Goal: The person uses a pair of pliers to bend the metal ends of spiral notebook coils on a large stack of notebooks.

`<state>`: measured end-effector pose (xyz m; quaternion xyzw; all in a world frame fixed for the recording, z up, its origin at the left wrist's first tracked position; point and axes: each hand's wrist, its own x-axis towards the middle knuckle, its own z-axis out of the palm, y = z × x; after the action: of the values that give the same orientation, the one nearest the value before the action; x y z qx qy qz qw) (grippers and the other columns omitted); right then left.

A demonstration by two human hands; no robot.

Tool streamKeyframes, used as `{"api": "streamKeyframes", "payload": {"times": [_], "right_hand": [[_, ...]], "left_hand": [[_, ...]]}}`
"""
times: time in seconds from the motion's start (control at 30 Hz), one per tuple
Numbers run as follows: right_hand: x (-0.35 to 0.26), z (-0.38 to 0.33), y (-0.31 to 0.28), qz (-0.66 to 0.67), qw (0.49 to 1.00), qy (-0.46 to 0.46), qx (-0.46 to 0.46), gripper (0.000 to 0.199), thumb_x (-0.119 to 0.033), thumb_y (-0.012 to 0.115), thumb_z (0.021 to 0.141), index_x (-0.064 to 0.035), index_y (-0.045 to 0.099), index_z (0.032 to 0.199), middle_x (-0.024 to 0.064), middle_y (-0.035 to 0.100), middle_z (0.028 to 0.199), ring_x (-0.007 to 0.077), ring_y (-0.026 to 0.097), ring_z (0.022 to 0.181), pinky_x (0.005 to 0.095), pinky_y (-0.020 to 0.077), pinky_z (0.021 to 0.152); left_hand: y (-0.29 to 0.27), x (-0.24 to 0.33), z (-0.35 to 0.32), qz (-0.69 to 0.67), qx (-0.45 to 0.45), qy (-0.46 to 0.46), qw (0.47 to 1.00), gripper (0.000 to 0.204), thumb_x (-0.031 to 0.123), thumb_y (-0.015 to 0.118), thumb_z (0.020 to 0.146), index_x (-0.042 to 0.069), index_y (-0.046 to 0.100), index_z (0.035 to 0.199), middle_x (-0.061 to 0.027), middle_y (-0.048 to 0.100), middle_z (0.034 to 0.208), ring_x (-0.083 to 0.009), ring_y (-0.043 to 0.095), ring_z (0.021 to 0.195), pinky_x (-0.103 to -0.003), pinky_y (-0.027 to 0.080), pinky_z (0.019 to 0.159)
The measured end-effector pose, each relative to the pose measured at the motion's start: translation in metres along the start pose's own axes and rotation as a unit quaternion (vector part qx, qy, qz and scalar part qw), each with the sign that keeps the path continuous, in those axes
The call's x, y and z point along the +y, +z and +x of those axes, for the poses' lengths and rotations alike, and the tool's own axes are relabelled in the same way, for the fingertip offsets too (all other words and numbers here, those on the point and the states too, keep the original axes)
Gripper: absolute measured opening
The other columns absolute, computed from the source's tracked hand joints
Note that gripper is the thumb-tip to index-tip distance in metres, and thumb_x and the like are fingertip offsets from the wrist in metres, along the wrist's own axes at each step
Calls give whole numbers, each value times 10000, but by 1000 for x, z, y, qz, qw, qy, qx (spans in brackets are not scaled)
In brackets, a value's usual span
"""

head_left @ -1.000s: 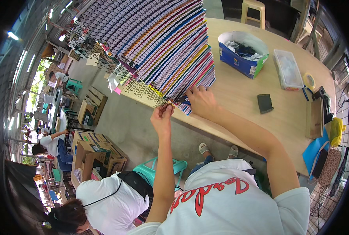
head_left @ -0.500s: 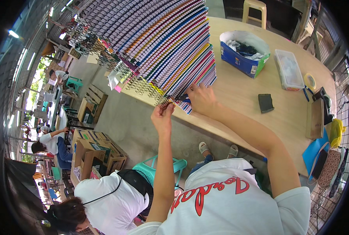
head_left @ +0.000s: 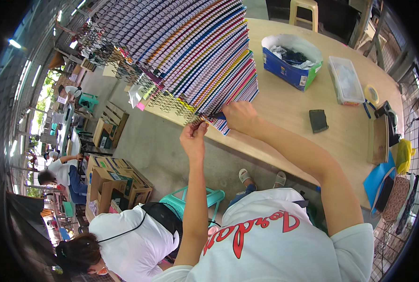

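White pages with edges striped in many colours make up a tall stack of spiral-bound notebooks (head_left: 190, 54), which stands on a pale wooden table (head_left: 284, 129), running up from the two hands toward eleven o'clock. Along its near-left side, loose wire coils (head_left: 172, 105) stick out past the covers.

At the stack's lowest corner, the left hand (head_left: 194, 135) has thumb and forefinger closed in a pinch on the wire ends (the exact strand is too small to tell). Just beside it, at about two o'clock from it, the right hand (head_left: 240, 116) is wrapped around a dark hand tool (head_left: 217, 115), whose nose points left toward those fingertips; whether its tip touches the wire cannot be made out.

From the hands, a blue and green carton (head_left: 284, 73) holding dark and white scraps sits at two o'clock. Farther out, between two and three, lies a clear plastic box (head_left: 346, 82), while a dark block (head_left: 318, 121) rests at three. A teal stool (head_left: 215, 196) stands at six, cardboard boxes (head_left: 139, 188) at eight, and a co-worker in white (head_left: 134, 239) bends forward at seven.
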<state>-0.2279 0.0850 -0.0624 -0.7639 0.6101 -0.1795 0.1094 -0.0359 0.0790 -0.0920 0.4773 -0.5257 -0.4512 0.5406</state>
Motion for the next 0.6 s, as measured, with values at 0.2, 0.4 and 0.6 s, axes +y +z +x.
{"api": "streamKeyframes", "payload": {"times": [0.2, 0.4, 0.6], "right_hand": [[-5, -9, 5, -20, 998, 3, 68, 217, -132, 588, 757, -25, 655, 934, 158, 665, 899, 328, 670, 810, 466, 539, 688], [-24, -9, 4, -84, 988, 6, 127, 246, -150, 592, 774, -27, 635, 982, 129, 642, 974, 301, 629, 943, 469, 519, 735], [-21, -3, 17, -66, 989, 5, 130, 220, -145, 583, 787, -23, 638, 962, 149, 652, 909, 323, 663, 838, 470, 537, 662]], "left_hand": [[-12, 0, -1, -5, 8, -3, 1000, 160, -33, 646, 880, -89, 611, 1027, -135, 686, 937, -154, 683, 802, -262, 562, 737], [-21, 10, 0, 75, -15, 28, 997, 259, -8, 664, 872, -85, 625, 1117, -99, 697, 923, -129, 672, 799, -250, 549, 733], [-20, 11, 1, 119, -13, 37, 992, 242, 12, 676, 866, -87, 652, 1086, -96, 705, 897, -124, 678, 796, -246, 547, 733]]}}
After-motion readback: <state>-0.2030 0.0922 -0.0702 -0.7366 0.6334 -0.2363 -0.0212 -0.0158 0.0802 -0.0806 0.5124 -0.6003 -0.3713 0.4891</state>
